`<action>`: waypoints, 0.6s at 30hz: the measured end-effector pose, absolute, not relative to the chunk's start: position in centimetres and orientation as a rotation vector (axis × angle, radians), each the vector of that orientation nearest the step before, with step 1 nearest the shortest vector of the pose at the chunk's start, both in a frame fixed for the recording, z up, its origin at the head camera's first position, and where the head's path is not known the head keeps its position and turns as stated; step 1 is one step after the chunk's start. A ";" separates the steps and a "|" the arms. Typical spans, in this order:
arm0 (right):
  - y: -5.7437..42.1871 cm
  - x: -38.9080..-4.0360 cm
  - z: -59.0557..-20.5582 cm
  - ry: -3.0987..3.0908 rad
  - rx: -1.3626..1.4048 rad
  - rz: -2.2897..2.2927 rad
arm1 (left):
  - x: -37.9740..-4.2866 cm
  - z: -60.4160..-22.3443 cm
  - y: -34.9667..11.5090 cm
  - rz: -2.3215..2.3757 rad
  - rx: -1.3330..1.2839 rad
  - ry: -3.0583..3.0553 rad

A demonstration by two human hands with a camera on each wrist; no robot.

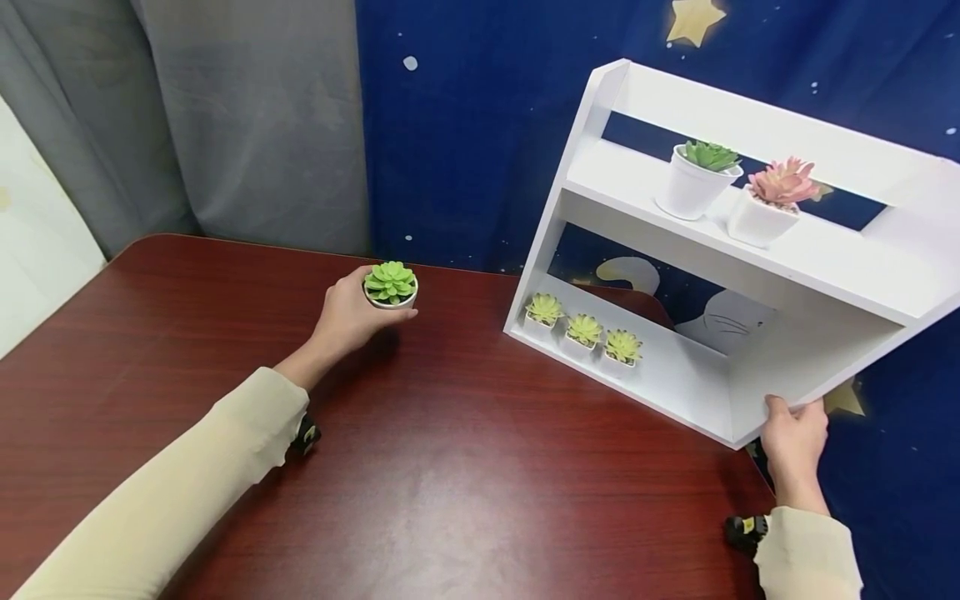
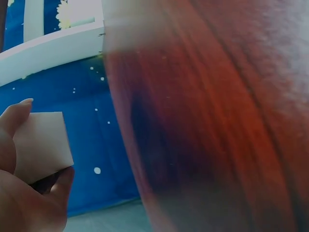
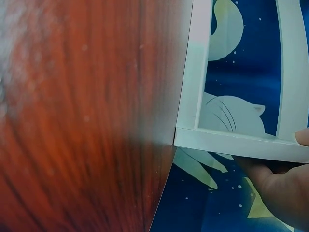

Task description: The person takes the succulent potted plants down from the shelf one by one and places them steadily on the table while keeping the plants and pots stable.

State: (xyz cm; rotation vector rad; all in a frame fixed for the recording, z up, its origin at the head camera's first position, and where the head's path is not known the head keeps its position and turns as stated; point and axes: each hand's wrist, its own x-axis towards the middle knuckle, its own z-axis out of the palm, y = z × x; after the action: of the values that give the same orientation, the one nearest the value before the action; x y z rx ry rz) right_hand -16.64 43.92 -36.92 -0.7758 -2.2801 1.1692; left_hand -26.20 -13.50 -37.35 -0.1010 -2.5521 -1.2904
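My left hand [image 1: 351, 312] holds a small potted succulent [image 1: 391, 283] with bright green leaves over the table, left of the shelf. In the left wrist view the thumb and fingers pinch its white pot [image 2: 42, 144]. A white two-tier shelf [image 1: 817, 292] stands at the table's right back, angled in the head view. My right hand [image 1: 797, 442] grips its right side panel near the bottom corner, thumb on the near face. On the upper tier are a green succulent [image 1: 697, 179] and a pink succulent [image 1: 776, 200], both in white pots.
Three little yellow-green succulents [image 1: 583, 332] line the left of the lower tier. The dark red table [image 1: 465, 467] reaches to a blue star-patterned curtain [image 1: 465, 125] and a grey curtain [image 1: 255, 117]. The shelf's right end stands by the table's right edge.
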 end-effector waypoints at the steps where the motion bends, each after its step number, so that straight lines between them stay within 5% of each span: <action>1: 44.0 -16.6 -36.9 -2.279 -0.779 1.170 | -26.2 -37.5 -13.6 -1.287 -0.103 -2.566; 18: 43.9 -16.7 -36.9 -2.283 -0.790 1.190 | -26.4 -39.4 -16.0 -1.324 0.007 -2.702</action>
State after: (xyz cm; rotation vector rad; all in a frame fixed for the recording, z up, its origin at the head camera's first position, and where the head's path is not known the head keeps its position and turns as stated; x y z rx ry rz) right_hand -16.65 43.89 -36.92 -0.7900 -2.2833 1.1897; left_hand -26.37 -15.95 -39.39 0.0070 -2.7020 -1.3243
